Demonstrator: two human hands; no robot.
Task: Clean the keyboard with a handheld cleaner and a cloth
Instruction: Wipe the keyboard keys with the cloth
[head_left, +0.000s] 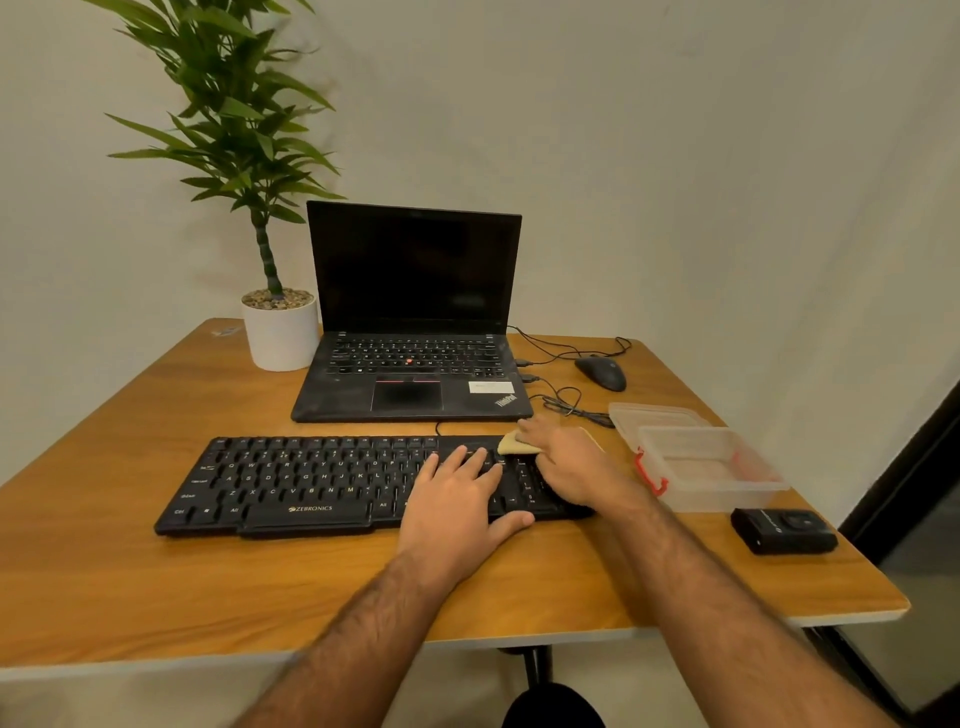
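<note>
Keyboard (311, 483): being wiped at right end.
Right hand (566, 462): pressing cloth (511, 443), grip unclear.
Left hand (462, 499): lying flat, steadying.
Handheld cleaner (784, 530): lying idle near right.

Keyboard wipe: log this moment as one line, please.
step: wiping | left hand: flat on keyboard | right hand: presses cloth on right end | cleaner: idle on table

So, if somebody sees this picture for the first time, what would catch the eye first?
Probably the two hands on the black keyboard near the desk's front: the left hand lies flat on the keys, and the right hand presses a yellowish cloth onto the keyboard's right end. Behind it stand an open laptop with a dark screen and a tall potted plant.
</note>
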